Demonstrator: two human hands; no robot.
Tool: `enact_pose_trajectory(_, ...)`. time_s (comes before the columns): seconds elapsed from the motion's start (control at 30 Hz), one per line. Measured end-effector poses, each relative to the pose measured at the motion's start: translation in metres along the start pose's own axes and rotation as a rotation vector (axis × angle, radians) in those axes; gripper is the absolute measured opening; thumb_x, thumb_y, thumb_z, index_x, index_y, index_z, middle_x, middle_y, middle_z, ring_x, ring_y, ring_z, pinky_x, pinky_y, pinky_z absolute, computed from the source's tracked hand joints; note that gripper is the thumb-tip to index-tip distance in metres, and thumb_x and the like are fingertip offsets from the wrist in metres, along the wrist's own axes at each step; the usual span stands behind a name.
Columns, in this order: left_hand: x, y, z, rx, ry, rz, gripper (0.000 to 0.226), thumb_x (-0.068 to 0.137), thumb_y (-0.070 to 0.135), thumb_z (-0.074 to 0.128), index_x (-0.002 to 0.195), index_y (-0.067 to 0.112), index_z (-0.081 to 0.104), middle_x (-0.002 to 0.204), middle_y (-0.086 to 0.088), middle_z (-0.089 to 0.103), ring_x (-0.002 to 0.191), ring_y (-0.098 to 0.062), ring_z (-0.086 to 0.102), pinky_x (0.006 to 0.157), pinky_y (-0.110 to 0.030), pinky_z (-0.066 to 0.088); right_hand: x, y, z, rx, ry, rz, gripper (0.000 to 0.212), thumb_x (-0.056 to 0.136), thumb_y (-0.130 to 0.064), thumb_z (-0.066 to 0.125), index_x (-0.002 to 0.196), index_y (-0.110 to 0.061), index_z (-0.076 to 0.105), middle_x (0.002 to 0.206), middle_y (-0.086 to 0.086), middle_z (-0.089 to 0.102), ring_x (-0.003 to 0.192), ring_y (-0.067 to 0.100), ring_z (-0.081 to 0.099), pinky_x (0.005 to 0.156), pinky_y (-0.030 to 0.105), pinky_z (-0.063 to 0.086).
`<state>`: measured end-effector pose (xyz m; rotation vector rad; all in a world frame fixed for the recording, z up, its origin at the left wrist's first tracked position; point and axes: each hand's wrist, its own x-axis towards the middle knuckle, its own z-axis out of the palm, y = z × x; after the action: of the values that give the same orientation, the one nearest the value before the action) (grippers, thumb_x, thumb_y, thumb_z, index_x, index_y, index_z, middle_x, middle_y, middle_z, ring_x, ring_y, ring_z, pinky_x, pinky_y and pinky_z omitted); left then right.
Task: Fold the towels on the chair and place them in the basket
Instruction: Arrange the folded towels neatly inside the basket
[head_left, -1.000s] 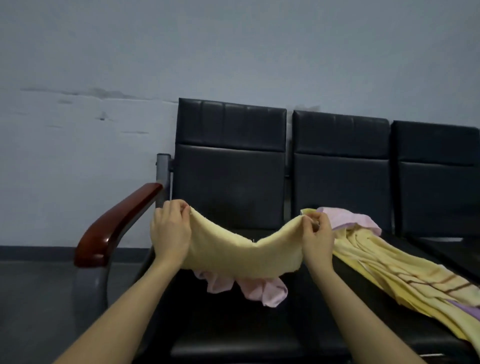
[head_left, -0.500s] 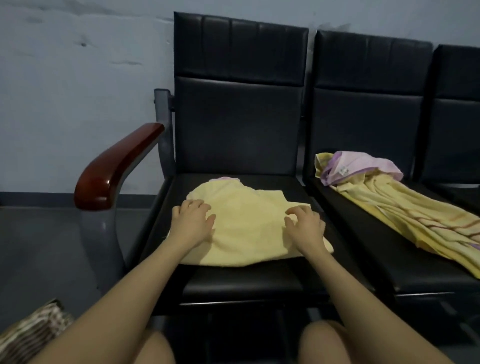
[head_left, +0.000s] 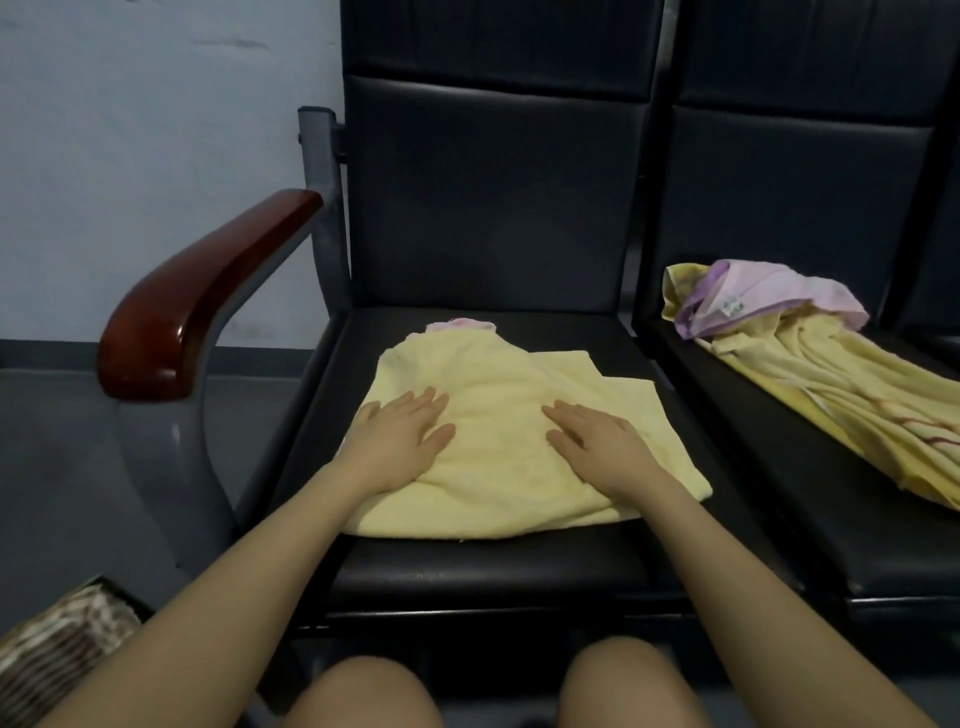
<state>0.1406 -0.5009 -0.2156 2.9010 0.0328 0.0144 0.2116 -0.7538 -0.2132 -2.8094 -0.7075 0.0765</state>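
A pale yellow towel (head_left: 498, 395) lies folded on the black seat (head_left: 488, 566) of the left chair, with a pink edge showing at its far side. My left hand (head_left: 400, 441) lies flat on its left part, fingers straight. On the right part my right hand (head_left: 602, 447) presses down, also flat. A second yellow towel with a purple-pink border (head_left: 810, 364) lies crumpled on the neighbouring seat to the right. A woven basket (head_left: 57, 649) shows at the bottom left on the floor, mostly cut off by the frame edge.
The left chair has a glossy brown armrest (head_left: 208, 291) on a grey metal frame. Black backrests stand behind both seats. A grey wall and dark floor lie to the left. My knees show at the bottom edge.
A second ago both hands held the yellow towel up by its top edge. It was laid on the seat, and my fingers have since uncurled and lie flat on it.
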Motion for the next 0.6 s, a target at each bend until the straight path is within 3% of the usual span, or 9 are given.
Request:
enact_pose_trajectory(0.13,-0.015,0.005,-0.002,0.033,0.056,0.044,0.053,0.099,0.054,0.024,0.146,0.033,0.033,0.155,0.010,0.028,0.142,-0.010,0.025,0.115,-0.039,0.010,-0.016,-0.001,0.000,0.027,0.034,-0.012,0.045,0.099,-0.043,0.039,0.143,-0.034,0.042,0.151,-0.011,0.038,0.137,0.012,0.035,0.112,0.035,0.024)
enact_pose_trajectory(0.23,-0.016,0.014,-0.009,0.029,0.146,0.050,0.064,0.090,0.061,0.016,0.131,0.031,0.053,0.139,0.010,0.050,0.129,-0.011,0.040,0.108,-0.035,0.015,-0.018,-0.006,-0.011,0.110,0.075,0.012,0.037,0.097,-0.041,0.044,0.126,-0.025,0.062,0.130,-0.005,0.061,0.118,0.019,0.054,0.102,0.035,0.038)
enact_pose_trajectory(0.3,-0.008,0.016,-0.014,0.041,0.175,0.034,0.055,0.094,0.055,0.021,0.136,0.031,0.047,0.145,0.010,0.043,0.132,-0.012,0.036,0.108,-0.036,0.016,-0.013,-0.009,-0.017,0.177,0.112,0.034,0.032,0.098,-0.036,0.045,0.112,-0.020,0.068,0.112,-0.002,0.069,0.103,0.021,0.061,0.093,0.036,0.044)
enact_pose_trajectory(0.37,0.003,0.015,-0.018,-0.017,0.210,-0.016,0.045,0.101,0.042,0.027,0.143,0.029,0.038,0.150,0.009,0.034,0.135,-0.014,0.030,0.108,-0.036,0.015,-0.001,-0.009,-0.022,0.260,0.183,0.075,0.029,0.099,-0.034,0.045,0.111,-0.021,0.068,0.106,-0.007,0.068,0.098,0.018,0.061,0.088,0.037,0.047)
enact_pose_trajectory(0.43,0.018,0.012,-0.024,-0.106,0.277,-0.077,0.043,0.102,0.035,0.024,0.142,0.025,0.039,0.147,0.006,0.038,0.133,-0.017,0.032,0.107,-0.036,0.016,0.016,-0.002,-0.024,0.352,0.294,0.140,0.026,0.098,-0.030,0.046,0.110,-0.020,0.067,0.102,-0.010,0.064,0.097,0.016,0.060,0.082,0.034,0.048)
enact_pose_trajectory(0.6,0.074,-0.011,-0.035,-0.169,0.348,-0.250,0.041,0.102,0.033,0.032,0.138,0.020,0.048,0.141,-0.001,0.048,0.128,-0.025,0.041,0.106,-0.041,0.022,0.065,0.025,-0.028,0.384,0.419,0.294,0.025,0.099,-0.021,0.046,0.114,-0.016,0.066,0.113,0.000,0.064,0.102,0.021,0.059,0.085,0.036,0.048)
